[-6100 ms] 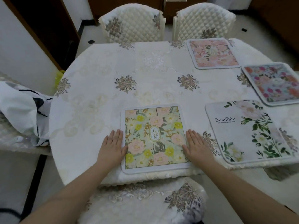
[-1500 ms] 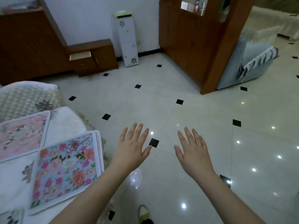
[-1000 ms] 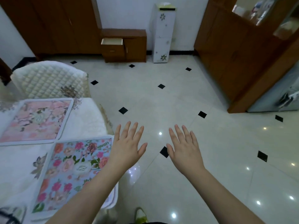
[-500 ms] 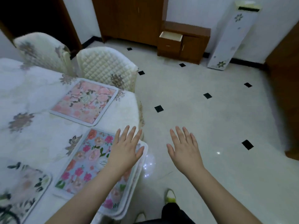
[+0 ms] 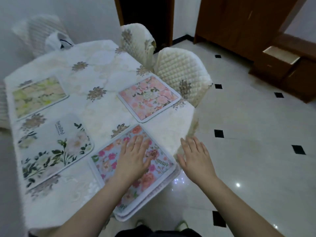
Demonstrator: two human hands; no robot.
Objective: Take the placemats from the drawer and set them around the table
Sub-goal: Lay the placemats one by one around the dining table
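A: Where are the placemats?

B: Four spots on the surface [image 5: 106, 106]. A yellow-green mat [image 5: 38, 96] sits at the left of the frame, a white mat with leaves [image 5: 54, 147] lies below it, a pink mat [image 5: 148, 98] is right of centre, and a blue floral mat [image 5: 109, 158] lies at the lower centre, its lower corner hanging past the surface's edge. Under that one I see more white rims, so it looks like a small stack, though I cannot count the layers.

A: And the hands?

B: The left hand [image 5: 133, 159] lies over the blue floral mat with fingers straight and together; I cannot tell if it presses or only hovers. The right hand [image 5: 196, 158] is spread wide beside the mat's right edge, over the floor, holding nothing.

A: How would the mats handle?

B: I judge them light, thin and somewhat flexible, with bound rims. The printed face may be slick, so a flat palm could slide the top one off. Best hold is a pinch at the overhanging corner or right rim, thumb on top.

A: The drawer?

B: A drawer [image 5: 280, 54] stands open at the upper right of the frame.
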